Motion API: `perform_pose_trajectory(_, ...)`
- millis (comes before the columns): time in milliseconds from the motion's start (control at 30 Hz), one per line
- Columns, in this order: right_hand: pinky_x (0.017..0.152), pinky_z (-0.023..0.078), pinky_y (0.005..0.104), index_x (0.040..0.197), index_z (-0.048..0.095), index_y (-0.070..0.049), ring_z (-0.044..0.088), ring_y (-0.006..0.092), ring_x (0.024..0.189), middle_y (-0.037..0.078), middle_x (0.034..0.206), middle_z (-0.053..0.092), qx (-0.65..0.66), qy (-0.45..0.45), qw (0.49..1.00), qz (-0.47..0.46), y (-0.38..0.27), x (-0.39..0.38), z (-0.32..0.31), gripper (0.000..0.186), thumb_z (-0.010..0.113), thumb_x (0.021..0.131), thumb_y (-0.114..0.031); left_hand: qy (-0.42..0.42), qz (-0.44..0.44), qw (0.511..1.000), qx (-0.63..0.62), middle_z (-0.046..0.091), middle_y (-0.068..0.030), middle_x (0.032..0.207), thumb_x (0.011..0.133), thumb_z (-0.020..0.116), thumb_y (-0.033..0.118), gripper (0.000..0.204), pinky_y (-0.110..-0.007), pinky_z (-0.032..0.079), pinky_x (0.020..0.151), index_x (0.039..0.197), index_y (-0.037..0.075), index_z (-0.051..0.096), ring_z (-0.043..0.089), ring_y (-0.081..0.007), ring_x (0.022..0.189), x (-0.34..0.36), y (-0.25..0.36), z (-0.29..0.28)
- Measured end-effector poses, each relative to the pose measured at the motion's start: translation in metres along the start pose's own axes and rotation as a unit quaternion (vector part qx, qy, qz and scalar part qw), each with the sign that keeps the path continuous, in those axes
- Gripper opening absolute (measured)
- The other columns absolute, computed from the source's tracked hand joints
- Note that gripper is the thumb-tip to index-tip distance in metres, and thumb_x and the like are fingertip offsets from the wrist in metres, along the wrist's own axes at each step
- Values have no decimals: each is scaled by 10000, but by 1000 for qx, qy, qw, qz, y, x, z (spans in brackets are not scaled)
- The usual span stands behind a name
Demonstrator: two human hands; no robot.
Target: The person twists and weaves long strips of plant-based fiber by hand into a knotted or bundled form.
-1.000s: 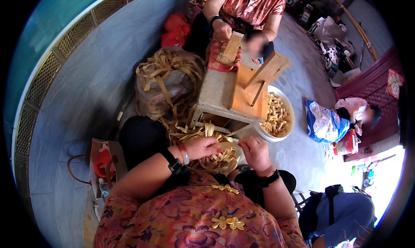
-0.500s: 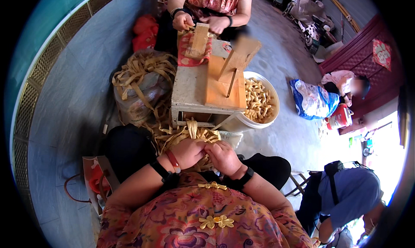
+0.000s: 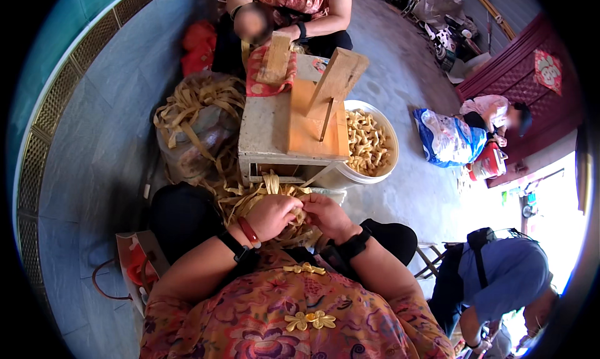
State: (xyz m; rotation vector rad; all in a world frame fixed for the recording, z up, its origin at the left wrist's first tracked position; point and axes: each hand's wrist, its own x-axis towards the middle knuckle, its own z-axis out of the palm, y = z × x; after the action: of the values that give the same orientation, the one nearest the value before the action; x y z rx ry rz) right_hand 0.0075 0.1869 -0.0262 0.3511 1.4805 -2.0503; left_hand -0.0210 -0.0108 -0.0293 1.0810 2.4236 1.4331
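My left hand and my right hand meet above my lap, fingertips closed together. Between them shows a small bit of flat tan strip, partly covered by the fingers. Both hands appear to pinch it. Just beyond and beneath, a loose heap of the same tan strips spreads over my lap and around the left hand. A white bucket past my right hand holds many small knotted tan pieces.
Ahead stands a low worn table with an upright wooden stand and a wooden block. A co-worker sits behind it. A bag topped with strips stands left; an open paper bag is beside my left knee.
My fingers have lifted and spread slightly, with my right hand turning outward, and the tan piece between them now shows. The whole view has shifted a little. The co-worker's hand has risen.
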Motion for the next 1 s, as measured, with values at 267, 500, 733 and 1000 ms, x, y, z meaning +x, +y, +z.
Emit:
perform_pose_trajectory(267,719,498,443,1071,509,-31,570,416,877,219,930,559,-542,181,743,-349,12,-1,32,340,542,734,7,5,-220,904,-367,627,-24,868,853,657,51,141,-249,493,694,980,35,598,598,-110,779,-8,-36,25)
perform_pose_trajectory(500,667,506,376,840,597,-37,593,320,772,133,842,570,-480,103,741,-458,2,-5,14,148,652,716,23,-49,-257,749,-608,608,-8,937,874,630,59,175,-202,446,768,1044,31,602,559,-83,840,-18,-42,20)
perform_pose_trajectory(733,668,501,326,923,640,-30,610,275,720,91,778,627,-536,75,759,-362,7,-5,15,138,646,794,-78,-25,-215,824,-524,592,-1,990,897,602,58,195,-214,447,802,1087,14,584,545,-72,872,-20,-49,28)
perform_pose_trajectory(1000,577,462,318,750,613,-36,581,209,624,66,711,618,-262,45,952,-154,3,-3,14,153,598,861,-141,-19,-243,851,-465,598,8,897,960,527,131,214,-192,445,689,1130,10,576,516,-49,764,-15,-34,19)
